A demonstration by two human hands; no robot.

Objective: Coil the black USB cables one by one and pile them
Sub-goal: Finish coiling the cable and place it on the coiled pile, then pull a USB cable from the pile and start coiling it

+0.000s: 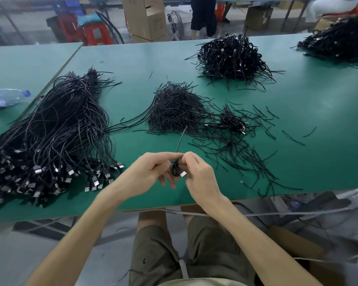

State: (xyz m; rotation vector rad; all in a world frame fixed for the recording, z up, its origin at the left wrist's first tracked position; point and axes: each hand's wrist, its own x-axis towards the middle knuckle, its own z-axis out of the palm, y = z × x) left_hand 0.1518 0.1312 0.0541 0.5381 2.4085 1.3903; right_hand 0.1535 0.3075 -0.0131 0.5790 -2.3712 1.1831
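Above the front edge of the green table (132,58), my left hand (153,170) and my right hand (198,174) both grip one small coiled black USB cable (176,169). Its silver plug points right, and a thin tie end (181,139) sticks up from the coil. A big bundle of uncoiled black USB cables (56,129) lies to the left, plugs toward me. A few coiled cables (232,120) lie right of centre. A tall pile of coiled cables (232,56) sits at the back.
A heap of short black twist ties (174,108) lies in the middle, with loose ties (246,157) scattered to the right. A plastic bottle (6,98) lies at far left. Another cable pile (337,41) sits at the far right corner. Cardboard boxes and red stools stand behind.
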